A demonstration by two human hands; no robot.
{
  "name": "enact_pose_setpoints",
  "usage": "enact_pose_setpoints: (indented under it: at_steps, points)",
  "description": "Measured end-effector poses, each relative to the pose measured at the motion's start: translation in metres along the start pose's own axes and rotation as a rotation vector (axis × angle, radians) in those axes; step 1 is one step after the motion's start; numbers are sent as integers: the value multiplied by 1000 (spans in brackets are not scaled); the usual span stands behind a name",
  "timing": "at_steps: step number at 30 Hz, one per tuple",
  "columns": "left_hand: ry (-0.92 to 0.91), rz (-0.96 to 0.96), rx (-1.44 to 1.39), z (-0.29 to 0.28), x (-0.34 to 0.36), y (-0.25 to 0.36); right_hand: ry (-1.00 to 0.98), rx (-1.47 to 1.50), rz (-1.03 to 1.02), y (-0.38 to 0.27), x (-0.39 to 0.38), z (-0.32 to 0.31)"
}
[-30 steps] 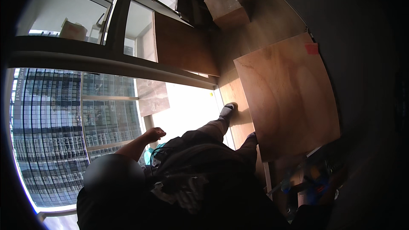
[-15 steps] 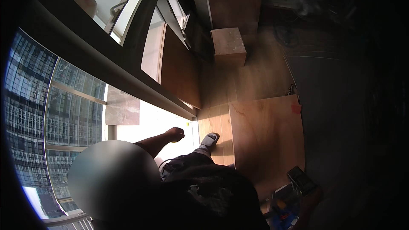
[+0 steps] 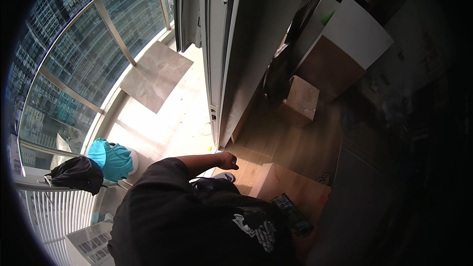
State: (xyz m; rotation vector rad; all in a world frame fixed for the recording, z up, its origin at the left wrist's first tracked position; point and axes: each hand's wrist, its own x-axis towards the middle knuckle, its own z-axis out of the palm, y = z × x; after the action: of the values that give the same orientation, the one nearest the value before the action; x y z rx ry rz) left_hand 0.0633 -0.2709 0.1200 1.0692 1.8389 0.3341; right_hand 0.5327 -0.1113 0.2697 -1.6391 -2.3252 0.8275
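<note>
My left hand (image 3: pixel 228 160) is in front of my body at the end of a bare forearm. Its fingers are curled closed, and nothing shows in them. A dark flat rectangular pack (image 3: pixel 292 215) with a greenish printed face is at the right of my black shirt. Behind it, a wooden box (image 3: pixel 290 184) with a pale top stands on the floor. My right hand does not show; the shirt or the shadow hides it, so I cannot see whether it holds the pack.
A sliding door frame (image 3: pixel 217 83) stands ahead, with a sunlit balcony to its left. On that balcony are a stone-coloured slab (image 3: pixel 156 76), a turquoise cloth (image 3: pixel 109 160) and a black cloth or bag (image 3: pixel 76 174) on the railing. A smaller wooden box (image 3: pixel 301 99) stands farther in.
My view has turned left, bringing more of the balcony and its cloths in. The dark pack is now closer to my body; the right hand seen beside it earlier no longer shows.
</note>
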Motion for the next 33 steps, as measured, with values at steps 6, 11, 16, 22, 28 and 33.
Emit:
enact_pose_setpoints:
  at_steps: [6,11,16,22,28,33]
  points:
    - [103,-371,-38,-1,-26,-143,122,-278,-268,-47,22,23]
    - [146,-625,-101,21,-58,-219,42,-412,-271,-45,23,34]
    - [155,-462,-25,37,-50,-239,77,-159,-436,10,28,49]
    - [-6,-482,-533,21,-28,-198,4,-468,28,-52,25,26]
    - [-292,-389,-66,-12,6,-179,248,-305,223,-28,-48,49]
    - [-395,-319,191,-33,43,-189,218,-172,455,-37,-117,66]
